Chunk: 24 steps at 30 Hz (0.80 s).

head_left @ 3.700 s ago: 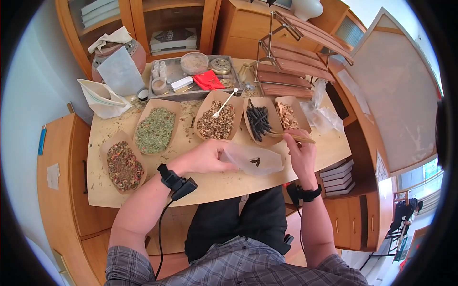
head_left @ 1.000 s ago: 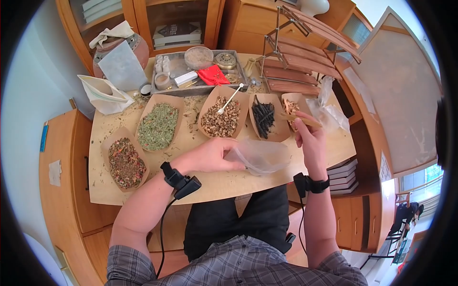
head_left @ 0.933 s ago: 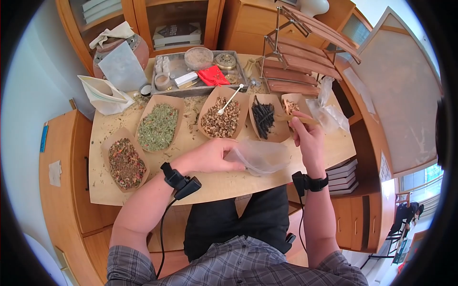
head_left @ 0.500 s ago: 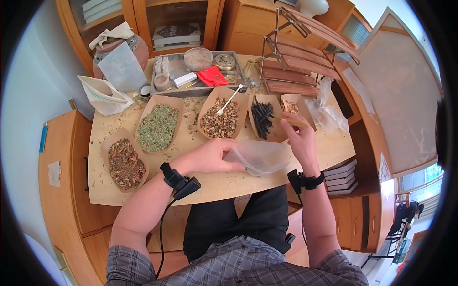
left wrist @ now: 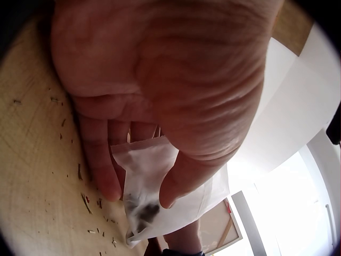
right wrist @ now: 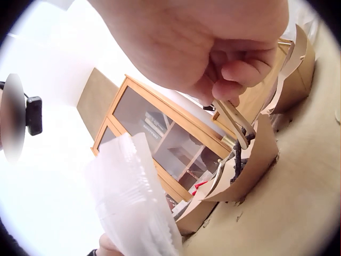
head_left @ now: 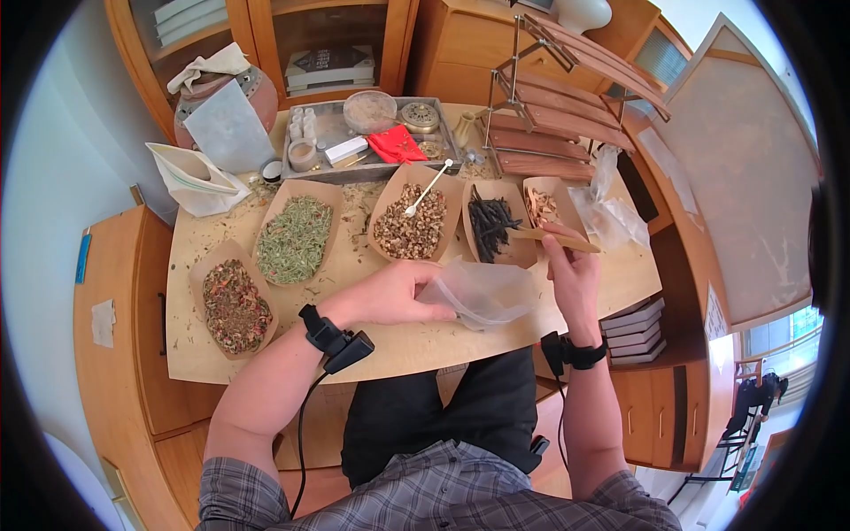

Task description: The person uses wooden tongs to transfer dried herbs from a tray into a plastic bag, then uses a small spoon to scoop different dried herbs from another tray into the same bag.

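Observation:
My left hand [head_left: 390, 290] holds a translucent white pouch [head_left: 485, 290] by its side, thumb on one face and fingers on the other. A few dark pieces [left wrist: 146, 216] show through its lower end in the left wrist view. My right hand [head_left: 574, 279] pinches wooden tweezers [head_left: 536, 234] between thumb and fingers. Their tips [right wrist: 243, 141] are at the black twig-like pieces [head_left: 487, 221] in a brown paper tray [head_left: 509, 250]. In the right wrist view a dark bit lies right at the tips; I cannot tell if it is gripped.
Other paper trays hold pale wood chips [head_left: 540, 205], brown chopped pieces [head_left: 412, 226] with a white spoon [head_left: 429, 186], green herb [head_left: 295, 241] and a reddish mix [head_left: 235, 305]. Behind stand a grey tray [head_left: 345, 168] and a wooden slatted rack [head_left: 558, 111]. A crumpled clear bag [head_left: 615, 217] lies right.
The pouch, flatter earlier, now gapes wider in my left hand. My right hand moved left with the tweezers over the black pieces, then slightly right and toward me, tips still at that tray.

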Tool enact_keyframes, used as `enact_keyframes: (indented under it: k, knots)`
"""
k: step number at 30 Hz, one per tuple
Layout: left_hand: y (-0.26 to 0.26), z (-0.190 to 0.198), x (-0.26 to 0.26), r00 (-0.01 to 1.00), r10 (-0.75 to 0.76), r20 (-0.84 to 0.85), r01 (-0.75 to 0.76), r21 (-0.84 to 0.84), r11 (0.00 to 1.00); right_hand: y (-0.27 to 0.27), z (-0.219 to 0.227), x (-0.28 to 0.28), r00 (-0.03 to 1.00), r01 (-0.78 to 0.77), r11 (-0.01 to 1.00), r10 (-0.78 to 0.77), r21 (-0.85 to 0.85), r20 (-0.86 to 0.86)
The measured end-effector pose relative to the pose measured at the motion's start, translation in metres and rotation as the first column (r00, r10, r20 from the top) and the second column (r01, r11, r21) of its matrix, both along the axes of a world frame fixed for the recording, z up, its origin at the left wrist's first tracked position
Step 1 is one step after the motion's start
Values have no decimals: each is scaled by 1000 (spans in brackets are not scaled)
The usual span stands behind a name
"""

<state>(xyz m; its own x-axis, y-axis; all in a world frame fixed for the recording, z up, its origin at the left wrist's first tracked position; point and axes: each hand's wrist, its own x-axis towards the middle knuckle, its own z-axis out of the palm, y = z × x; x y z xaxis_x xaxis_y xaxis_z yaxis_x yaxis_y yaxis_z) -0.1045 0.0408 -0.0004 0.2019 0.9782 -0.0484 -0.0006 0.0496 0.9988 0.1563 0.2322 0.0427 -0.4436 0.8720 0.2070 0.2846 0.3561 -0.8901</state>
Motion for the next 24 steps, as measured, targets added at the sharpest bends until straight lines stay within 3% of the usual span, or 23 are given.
enact_keyframes:
  k: [5, 24]
  knots:
    - [-1, 3, 0, 1000, 9, -18, -9, -23, 1000, -7, 14, 17, 993, -22, 998, 14, -60, -119]
    - [-1, 4, 0, 997, 17, -70, -21, -53, 998, -47, 70, 45, 963, -90, 995, 78, -35, -257]
